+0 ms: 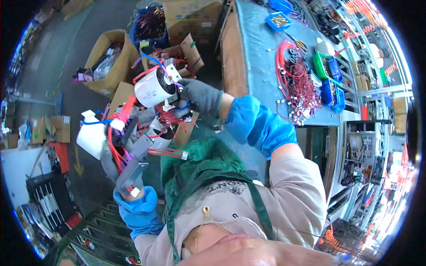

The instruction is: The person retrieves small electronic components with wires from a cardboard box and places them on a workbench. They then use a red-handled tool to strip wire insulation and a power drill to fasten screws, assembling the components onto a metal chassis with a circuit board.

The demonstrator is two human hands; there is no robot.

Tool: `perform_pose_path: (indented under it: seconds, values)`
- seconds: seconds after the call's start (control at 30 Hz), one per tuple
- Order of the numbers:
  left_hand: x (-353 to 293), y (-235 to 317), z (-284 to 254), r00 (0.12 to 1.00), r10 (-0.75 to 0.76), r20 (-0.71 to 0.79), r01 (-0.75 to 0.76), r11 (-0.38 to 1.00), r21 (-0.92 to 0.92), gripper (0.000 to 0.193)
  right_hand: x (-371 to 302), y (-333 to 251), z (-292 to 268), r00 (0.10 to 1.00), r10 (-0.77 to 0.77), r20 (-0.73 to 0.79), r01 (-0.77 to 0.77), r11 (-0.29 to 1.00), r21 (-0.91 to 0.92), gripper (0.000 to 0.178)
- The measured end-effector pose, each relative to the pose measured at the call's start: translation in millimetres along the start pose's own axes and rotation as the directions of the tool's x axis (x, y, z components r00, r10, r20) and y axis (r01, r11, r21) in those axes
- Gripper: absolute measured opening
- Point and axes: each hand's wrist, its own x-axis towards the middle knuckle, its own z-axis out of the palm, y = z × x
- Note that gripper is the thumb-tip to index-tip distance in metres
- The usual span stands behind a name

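Observation:
Both my hands wear grey gloves, with blue sleeve covers on the forearms. My left hand (108,160), at the lower left, is closed around a bundle of wired parts with metal brackets (141,148). A white cylindrical part (91,135) sits beside that hand, and red, purple and blue wires run through the bundle. My right hand (199,95) is closed at the bracket end of another white cylindrical part (153,88), which is raised above the boxes. Its fingertips are partly hidden behind the part and wires. Red wires with a white connector (184,155) hang toward my green apron (213,155).
A cardboard box with bagged parts (111,73) and a blue bin of wires (150,24) stand ahead. The workbench (259,66) on the right carries a heap of red wires (295,84), a blue tray of small metal parts (278,21) and a green bin (320,64).

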Motion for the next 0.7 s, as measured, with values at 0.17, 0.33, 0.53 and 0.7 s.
perform_pose_path:
  seconds: [0.17, 0.33, 0.53, 0.7]
  values:
    - [-3.9, -1.1, 104.6, 0.840, -0.202, 0.504, 0.226, 0.974, 0.014, 0.046, -78.4, -96.5, -45.0, 0.786, -0.483, 0.386, 0.605, 0.474, -0.639, 0.025]
    - [-20.6, -51.9, 234.0, 0.734, -0.162, 0.660, 0.195, 0.981, 0.024, 0.053, -138.2, -219.1, -80.0, 0.936, -0.347, 0.065, 0.321, 0.758, -0.567, 0.022]
    - [-1.4, -190.0, 328.3, 0.625, -0.227, 0.747, 0.237, 0.967, 0.096, 0.061, -179.4, -353.3, -216.8, 0.893, -0.328, 0.308, 0.442, 0.518, -0.732, 0.015]
    - [12.0, -326.0, 343.4, 0.602, -0.324, 0.729, 0.395, 0.915, 0.080, 0.064, -184.4, -369.6, -308.4, 0.925, -0.346, 0.155, 0.148, -0.048, -0.988, 0.031]
